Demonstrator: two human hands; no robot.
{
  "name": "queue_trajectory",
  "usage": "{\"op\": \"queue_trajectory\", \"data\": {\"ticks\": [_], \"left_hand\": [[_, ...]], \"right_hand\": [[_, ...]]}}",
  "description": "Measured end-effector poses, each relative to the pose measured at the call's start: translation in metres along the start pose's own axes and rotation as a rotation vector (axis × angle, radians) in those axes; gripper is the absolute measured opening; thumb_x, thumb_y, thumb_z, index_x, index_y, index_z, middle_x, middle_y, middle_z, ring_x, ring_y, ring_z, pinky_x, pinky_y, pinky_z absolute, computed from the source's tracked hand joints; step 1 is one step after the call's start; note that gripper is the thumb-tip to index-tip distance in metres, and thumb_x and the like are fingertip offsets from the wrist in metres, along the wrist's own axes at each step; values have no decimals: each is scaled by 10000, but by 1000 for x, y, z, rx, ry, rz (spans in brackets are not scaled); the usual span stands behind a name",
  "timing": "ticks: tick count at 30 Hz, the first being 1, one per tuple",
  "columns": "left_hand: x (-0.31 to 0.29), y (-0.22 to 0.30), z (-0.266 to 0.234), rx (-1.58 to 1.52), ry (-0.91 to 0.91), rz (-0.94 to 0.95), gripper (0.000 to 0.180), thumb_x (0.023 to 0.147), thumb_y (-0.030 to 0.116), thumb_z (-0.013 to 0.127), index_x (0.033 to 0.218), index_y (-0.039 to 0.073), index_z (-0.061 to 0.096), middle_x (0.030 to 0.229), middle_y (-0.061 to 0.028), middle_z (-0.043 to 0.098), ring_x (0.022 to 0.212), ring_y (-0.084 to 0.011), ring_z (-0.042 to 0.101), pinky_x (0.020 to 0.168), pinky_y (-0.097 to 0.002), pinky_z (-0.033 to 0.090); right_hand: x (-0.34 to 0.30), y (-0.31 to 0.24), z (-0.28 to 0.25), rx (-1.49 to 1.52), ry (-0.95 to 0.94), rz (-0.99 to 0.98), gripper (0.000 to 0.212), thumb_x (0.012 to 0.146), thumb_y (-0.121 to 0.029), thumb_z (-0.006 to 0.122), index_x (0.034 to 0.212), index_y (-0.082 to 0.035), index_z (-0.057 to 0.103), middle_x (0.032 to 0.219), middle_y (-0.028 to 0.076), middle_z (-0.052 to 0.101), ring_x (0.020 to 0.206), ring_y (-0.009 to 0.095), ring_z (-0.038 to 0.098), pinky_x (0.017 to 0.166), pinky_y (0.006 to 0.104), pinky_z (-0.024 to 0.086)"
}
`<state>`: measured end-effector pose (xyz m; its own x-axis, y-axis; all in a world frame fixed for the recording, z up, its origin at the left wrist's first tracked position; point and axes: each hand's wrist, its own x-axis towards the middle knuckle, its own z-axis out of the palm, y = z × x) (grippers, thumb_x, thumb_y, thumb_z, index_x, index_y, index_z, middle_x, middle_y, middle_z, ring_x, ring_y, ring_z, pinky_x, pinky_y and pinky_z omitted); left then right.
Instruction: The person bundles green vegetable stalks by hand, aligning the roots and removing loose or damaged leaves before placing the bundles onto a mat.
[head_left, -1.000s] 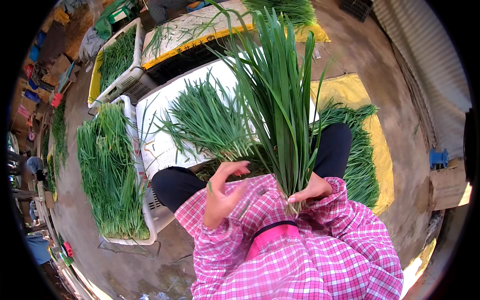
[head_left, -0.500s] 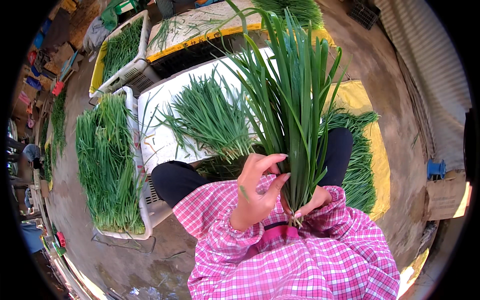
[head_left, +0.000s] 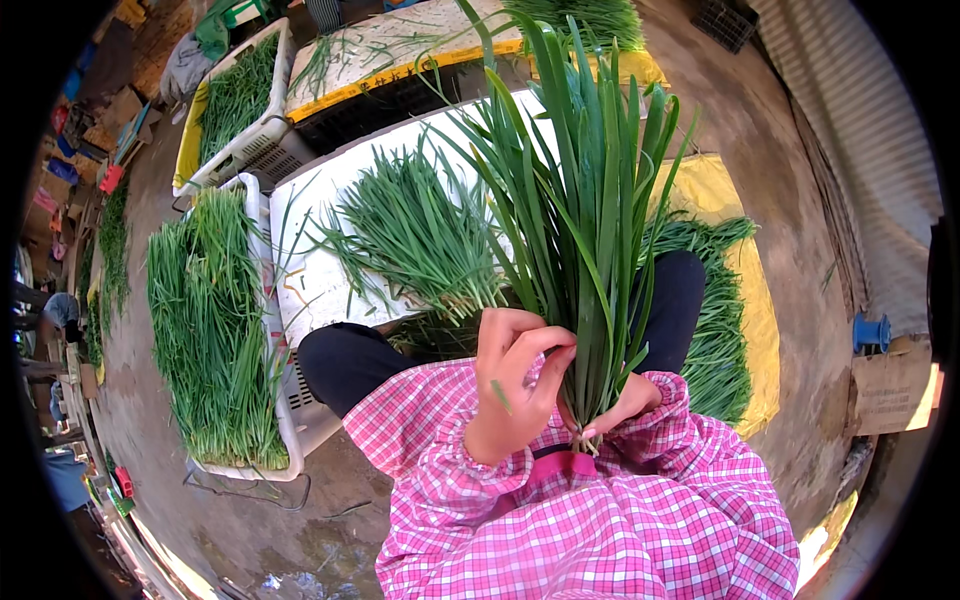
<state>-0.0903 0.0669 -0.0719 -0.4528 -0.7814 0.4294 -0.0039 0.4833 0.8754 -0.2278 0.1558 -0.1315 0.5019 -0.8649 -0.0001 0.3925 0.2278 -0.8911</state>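
A tall bunch of garlic chives (head_left: pixel 590 230) stands upright in front of me, its long flat leaves fanning out at the top. Its pale cut ends are gathered low in my right hand (head_left: pixel 622 404), whose thumb and fingers close round them. My left hand (head_left: pixel 515 385) is at the bunch's left side, thumb and fingertips pinched together against the outer leaves. Whatever lies between those fingertips is too small to make out. A bit of green leaf sticks to the back of this hand. Beyond it, a loose pile of chives (head_left: pixel 420 230) lies on a white board (head_left: pixel 310 290).
At left stands a white crate (head_left: pixel 290 425) heaped with chives; another filled crate (head_left: pixel 277 105) is behind it. More chives (head_left: pixel 712 330) lie on yellow sheeting (head_left: pixel 757 330) to my right. A littered board (head_left: pixel 370 50) is at the back. A blue spool (head_left: pixel 872 333) sits far right.
My left thumb and fingertips have come together at the edge of the bunch. My right hand keeps its grip on the stem ends. The view has shifted slightly.
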Motion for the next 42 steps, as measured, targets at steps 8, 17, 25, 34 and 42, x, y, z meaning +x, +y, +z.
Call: {"op": "queue_trajectory", "data": {"ticks": [8,17,25,34,42], "left_hand": [[-18,7,-8,-164,138,-130,157,659,-9,636,774,67,559,891,-76,430,745,-181,422,635,-271,357],[-33,8,-22,-304,196,-129,167,777,135,571,805,44,434,964,-165,472,764,-162,449,640,-245,377],[-33,7,-13,-702,135,-332,144,881,158,401,922,67,298,750,-206,535,576,-195,500,525,-260,426],[-33,-1,-11,-803,160,-361,281,863,277,443,962,46,317,655,-134,490,587,-177,455,545,-255,384],[-36,-10,-8,-803,64,-107,309,793,246,564,910,-9,435,811,-120,505,729,-190,515,676,-301,421]], "right_hand": [[-3,8,-2,-30,70,10,302,662,-114,702,882,-4,526,773,54,556,699,138,523,614,263,424],[-8,18,-7,-120,152,-44,387,631,-106,719,945,-1,519,831,60,560,761,151,520,681,279,419],[-4,9,-3,-115,109,12,378,626,-101,726,932,1,529,827,62,568,765,145,526,681,271,421],[-5,13,-4,-108,79,65,347,643,-104,722,907,10,528,787,57,562,719,135,516,638,269,417],[-5,14,-2,-164,112,4,390,637,-120,728,943,11,524,822,64,557,750,145,512,665,277,416]]}}
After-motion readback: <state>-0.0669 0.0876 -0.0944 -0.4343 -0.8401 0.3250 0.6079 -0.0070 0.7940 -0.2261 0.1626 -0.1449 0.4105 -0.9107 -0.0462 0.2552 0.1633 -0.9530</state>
